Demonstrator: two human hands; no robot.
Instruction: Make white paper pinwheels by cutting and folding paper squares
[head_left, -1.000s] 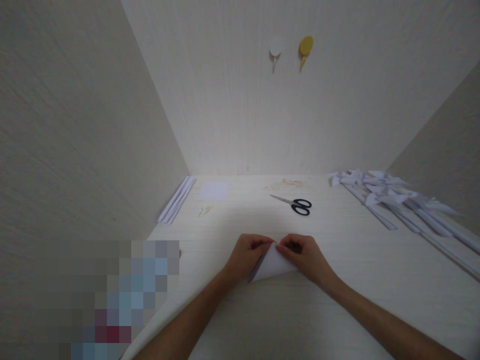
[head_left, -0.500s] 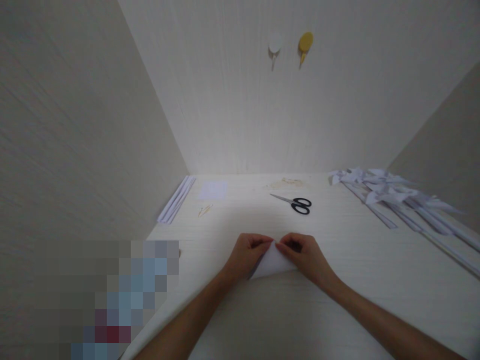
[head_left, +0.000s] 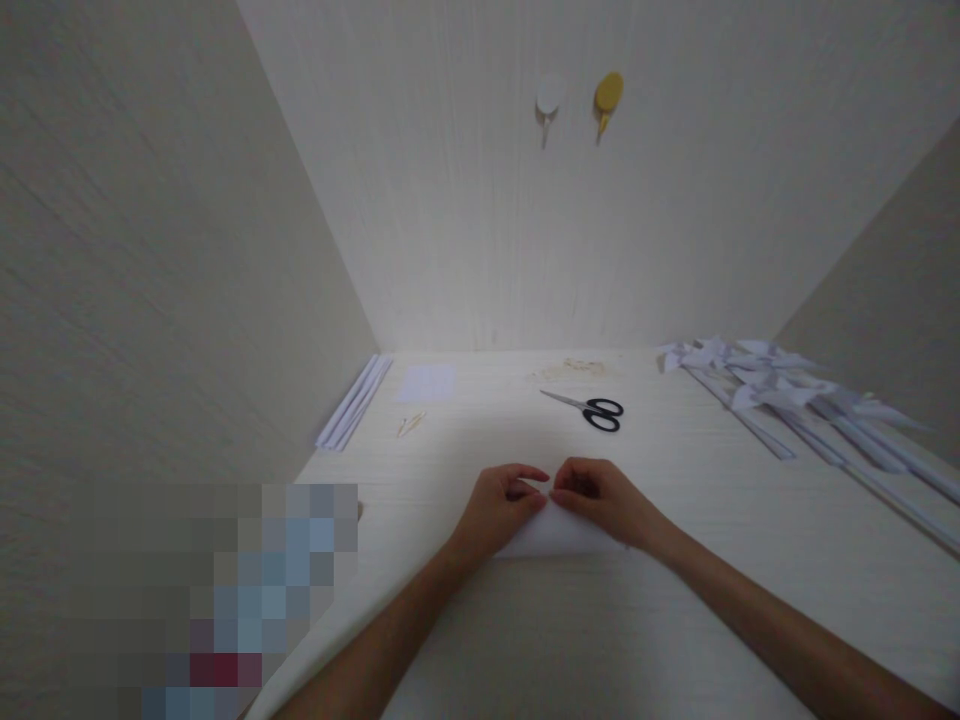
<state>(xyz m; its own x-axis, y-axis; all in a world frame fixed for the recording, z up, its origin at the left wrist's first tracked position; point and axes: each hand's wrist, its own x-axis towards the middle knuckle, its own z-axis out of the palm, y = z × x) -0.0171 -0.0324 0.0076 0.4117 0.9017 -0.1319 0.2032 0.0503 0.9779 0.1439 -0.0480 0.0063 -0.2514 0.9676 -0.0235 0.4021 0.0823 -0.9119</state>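
Pressing down on the folded white paper [head_left: 559, 535] near the table's [head_left: 675, 620] middle, I am curling the fingers of my left hand [head_left: 499, 510] and right hand [head_left: 604, 497] onto it, scissors [head_left: 589, 408] lying farther off.

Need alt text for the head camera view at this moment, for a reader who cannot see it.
Two bare hands, left hand and right hand, press a folded white paper flat on a pale table, fingertips meeting at its top. Behind lie black-handled scissors, with paper strips far left and folded paper pieces right.
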